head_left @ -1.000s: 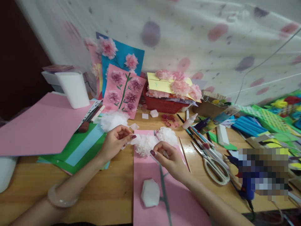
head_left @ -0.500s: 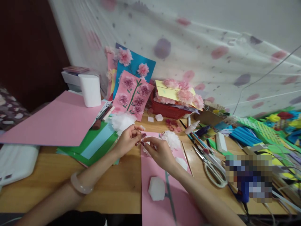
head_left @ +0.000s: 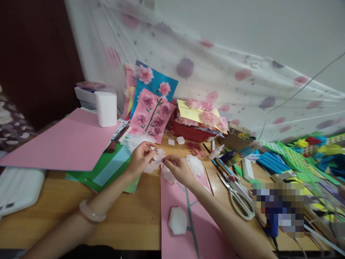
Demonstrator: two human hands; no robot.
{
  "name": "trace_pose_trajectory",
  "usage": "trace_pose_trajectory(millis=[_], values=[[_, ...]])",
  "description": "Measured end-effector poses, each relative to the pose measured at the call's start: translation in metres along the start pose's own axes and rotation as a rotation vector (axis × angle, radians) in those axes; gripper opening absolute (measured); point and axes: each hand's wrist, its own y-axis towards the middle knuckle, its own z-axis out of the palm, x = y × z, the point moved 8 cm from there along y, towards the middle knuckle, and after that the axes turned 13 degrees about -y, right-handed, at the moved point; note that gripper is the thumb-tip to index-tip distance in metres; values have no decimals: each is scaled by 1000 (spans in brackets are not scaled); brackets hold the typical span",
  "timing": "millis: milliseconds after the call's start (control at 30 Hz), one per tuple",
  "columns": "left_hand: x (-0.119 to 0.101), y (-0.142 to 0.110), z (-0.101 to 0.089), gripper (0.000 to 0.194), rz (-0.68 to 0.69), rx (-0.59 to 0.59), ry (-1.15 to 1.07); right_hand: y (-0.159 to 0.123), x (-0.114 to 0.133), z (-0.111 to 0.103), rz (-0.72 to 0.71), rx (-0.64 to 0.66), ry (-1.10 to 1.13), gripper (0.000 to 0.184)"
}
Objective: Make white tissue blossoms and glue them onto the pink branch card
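A thin, pale piece of tissue paper point(head_left: 157, 163) is stretched between my two hands above the table. My left hand point(head_left: 140, 157) pinches its left part, the fingers curled. On the other side, the fingertips of my right hand point(head_left: 178, 169) grip its right edge. Under my right arm lies a pink sheet point(head_left: 172, 194) with a green painted stem point(head_left: 190, 212). Fluffy white paper flowers point(head_left: 194, 164) rest at its far end, partly behind my right hand. A stack of white tissue pieces point(head_left: 178, 221) sits lower on the sheet.
Scissors point(head_left: 238, 201), brushes and a glue bottle point(head_left: 216, 151) lie to the right, near a blurred-out patch. At the back stand a red basket point(head_left: 188, 131) of pink flowers and finished flower pictures point(head_left: 151, 115). Pink card point(head_left: 67, 140) and a white container point(head_left: 106, 109) are left.
My hands have moved slightly apart, and the tissue paper between them now shows spread out. The whole view has shifted slightly.
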Motion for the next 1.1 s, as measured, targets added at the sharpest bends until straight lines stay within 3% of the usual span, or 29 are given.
trace_pose_trajectory(millis=[167, 333, 433, 500, 567, 633, 700, 767, 900, 1100], values=[[-4, 17, -42, 17, 151, -200, 214, 36, -10, 15, 74, 94, 38, 15], [-2, 24, -73, 16, 218, -376, 370, 66, -19, 17, 172, 55, 185, 12], [-11, 18, -78, 18, 289, -500, 460, 62, -22, 13, 269, 68, 347, 14], [-24, 7, -64, 20, 395, -508, 538, 47, -23, 9, 316, 95, 467, 16], [-40, -10, -34, 18, 558, -397, 623, 24, -23, 10, 366, 144, 657, 21], [-49, -28, 2, 15, 669, -182, 657, -4, -21, 21, 451, 259, 1075, 24], [-46, -44, 34, 14, 664, 65, 672, -28, -20, 25, 479, 311, 1330, 28], [-40, -56, 54, 16, 616, 235, 682, -44, -24, 26, 469, 312, 1415, 30], [-27, -62, 66, 18, 527, 345, 705, -56, -35, 27, 426, 336, 1426, 33], [-16, -56, 67, 9, 450, 347, 717, -60, -35, 28, 382, 388, 1388, 38]])
